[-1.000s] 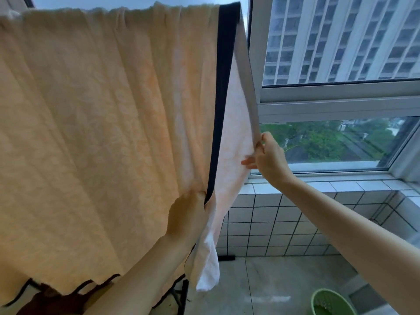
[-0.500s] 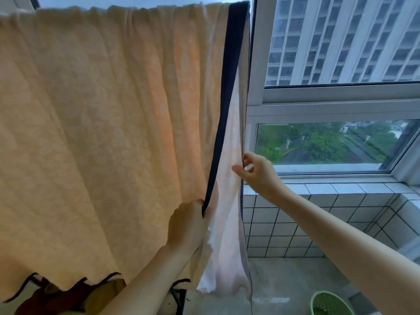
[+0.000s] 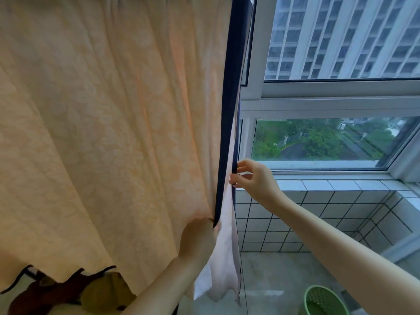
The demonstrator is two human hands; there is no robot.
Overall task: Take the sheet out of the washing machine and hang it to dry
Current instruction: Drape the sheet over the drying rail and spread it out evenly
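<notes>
- Peach-coloured, with a faint leaf pattern, the sheet (image 3: 109, 123) hangs in soft vertical folds and fills the left of the view.
- A dark navy border (image 3: 227, 105) runs down its right edge.
- The left hand (image 3: 200, 241) is low, its fingers curled round the front layer right at this border.
- The right hand (image 3: 252, 178) is higher and to the right, and pinches the edge of the back layer between thumb and fingers.
- The pale inner side of the cloth hangs between and below the two hands.
- A green basket (image 3: 322, 298) with a perforated wall stands on the grey floor (image 3: 284, 280) at the lower right; what is in it I cannot tell.
- White square tiles (image 3: 318, 212) with dark joints lie under the window (image 3: 329, 142).
</notes>
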